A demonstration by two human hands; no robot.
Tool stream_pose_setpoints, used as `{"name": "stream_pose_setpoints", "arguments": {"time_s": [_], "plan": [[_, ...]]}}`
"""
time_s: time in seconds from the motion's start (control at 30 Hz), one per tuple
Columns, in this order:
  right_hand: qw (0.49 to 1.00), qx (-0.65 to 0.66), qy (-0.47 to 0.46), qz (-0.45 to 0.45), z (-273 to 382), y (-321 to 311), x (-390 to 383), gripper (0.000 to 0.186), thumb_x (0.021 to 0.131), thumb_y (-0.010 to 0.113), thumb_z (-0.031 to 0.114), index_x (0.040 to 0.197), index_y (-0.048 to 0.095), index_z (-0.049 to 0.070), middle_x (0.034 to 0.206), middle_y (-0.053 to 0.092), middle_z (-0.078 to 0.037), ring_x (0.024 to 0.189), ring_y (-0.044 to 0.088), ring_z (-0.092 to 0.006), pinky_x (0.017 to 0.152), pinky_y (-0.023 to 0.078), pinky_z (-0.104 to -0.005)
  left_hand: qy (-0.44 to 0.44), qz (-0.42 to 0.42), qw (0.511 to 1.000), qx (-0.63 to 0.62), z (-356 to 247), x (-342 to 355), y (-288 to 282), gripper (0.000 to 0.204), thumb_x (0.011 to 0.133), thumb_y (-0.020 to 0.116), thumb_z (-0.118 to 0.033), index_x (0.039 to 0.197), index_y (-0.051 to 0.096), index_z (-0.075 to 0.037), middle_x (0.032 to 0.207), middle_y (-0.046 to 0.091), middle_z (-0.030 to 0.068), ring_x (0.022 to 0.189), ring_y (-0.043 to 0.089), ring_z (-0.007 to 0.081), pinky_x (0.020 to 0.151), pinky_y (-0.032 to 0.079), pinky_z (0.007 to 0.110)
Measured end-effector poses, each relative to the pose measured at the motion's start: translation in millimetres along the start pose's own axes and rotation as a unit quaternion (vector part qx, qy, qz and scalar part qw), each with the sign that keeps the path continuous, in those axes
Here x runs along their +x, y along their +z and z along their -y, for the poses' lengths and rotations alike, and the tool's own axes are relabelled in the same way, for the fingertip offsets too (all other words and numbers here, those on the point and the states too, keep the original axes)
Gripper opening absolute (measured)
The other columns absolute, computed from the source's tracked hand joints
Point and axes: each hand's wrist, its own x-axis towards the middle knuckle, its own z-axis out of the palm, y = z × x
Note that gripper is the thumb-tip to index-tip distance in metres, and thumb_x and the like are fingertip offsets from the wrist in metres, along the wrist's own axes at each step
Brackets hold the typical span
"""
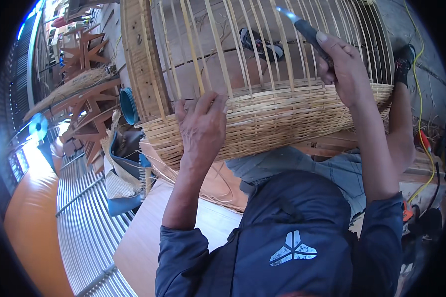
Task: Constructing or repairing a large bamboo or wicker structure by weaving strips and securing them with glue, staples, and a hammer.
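Observation:
A bamboo weave (277, 116) lies across my lap, its lower band tightly woven. Long bare bamboo strips (218, 49) run from this band toward the far side. My left hand (202, 126) is at the left part of the band's upper edge, its fingers bent over the weave and the strips' bases. Raised above the right part, my right hand (346, 69) grips a knife (309, 35) by its dark handle. The shiny blade points up and to the left, above the strips and apart from them. My left fingertips are partly hidden.
A wooden plank (139, 59) borders the strips on the left, beside a teal container (129, 106). Brown star-shaped wooden pieces (86, 52) stand further left. A yellow cord (420, 74) runs down the right side. Corrugated metal (86, 213) lies at lower left.

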Motion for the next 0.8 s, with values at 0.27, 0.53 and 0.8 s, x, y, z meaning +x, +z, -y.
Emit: {"name": "stream_pose_setpoints", "arguments": {"time_s": [0.27,0.53,0.8], "plan": [[0.956,-0.209,-0.002,0.204,-18,25,-43,0.034,0.091,0.051,0.033,0.077,0.058,0.003,0.053,0.044,-0.001,0.050,0.044,-0.0111,0.051,0.039,-0.0297,0.054,-0.010,0.998,0.042,9,-11,2,0.027,0.080,0.062,-0.016,0.105,0.062,-0.009,0.106,0.056,0.0030,0.093,0.057,0.0209,0.098,0.028,0.049],[0.976,-0.164,0.044,0.139,-8,-7,-40,0.033,0.089,0.055,0.036,0.075,0.059,0.006,0.054,0.043,0.005,0.047,0.040,-0.0048,0.043,0.031,-0.0218,0.039,0.029,0.998,0.038,-1,-19,4,0.040,0.079,0.061,-0.012,0.119,0.056,-0.009,0.120,0.051,0.0070,0.114,0.046,0.0264,0.103,0.023,0.050],[0.983,-0.129,-0.053,-0.117,-3,-77,-20,0.033,0.089,0.055,0.035,0.074,0.056,0.007,0.053,0.046,0.003,0.044,0.039,-0.0050,0.041,0.031,-0.0214,0.008,0.013,1.000,-0.025,-91,16,31,0.052,0.082,0.058,-0.025,0.127,0.045,-0.002,0.136,0.036,0.0152,0.132,0.023,0.0350,0.105,0.017,0.052]]}}
